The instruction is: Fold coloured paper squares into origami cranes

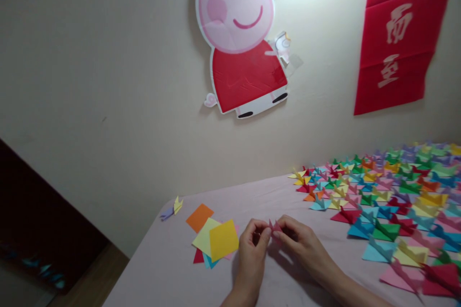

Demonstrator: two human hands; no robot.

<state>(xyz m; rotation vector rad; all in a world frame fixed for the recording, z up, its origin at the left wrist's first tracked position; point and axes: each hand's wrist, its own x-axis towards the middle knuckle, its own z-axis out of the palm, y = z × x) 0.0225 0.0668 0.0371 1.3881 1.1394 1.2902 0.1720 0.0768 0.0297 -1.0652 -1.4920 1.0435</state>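
Observation:
A small pink folded paper piece [273, 229] with two upright points is pinched between both hands, just above the pale pink sheet [158, 268]. My left hand [254, 242] closes thumb and fingers on its left side. On its right side, my right hand [297, 235] grips with thumb and forefinger. The fingers cover the lower part of the paper. Left of my left hand lies a loose stack of square papers, with a yellow square [224, 241] on top, a pale yellow square [204, 237] under it and an orange square [200, 218] at the back.
Many folded paper cranes [385, 230] in mixed colours stand in rows on the right. Two folded pieces, one yellow [177, 205] and one purple [167, 214], lie at the far left corner. A cartoon pig cutout [248, 76] and a red banner [399, 33] hang on the wall.

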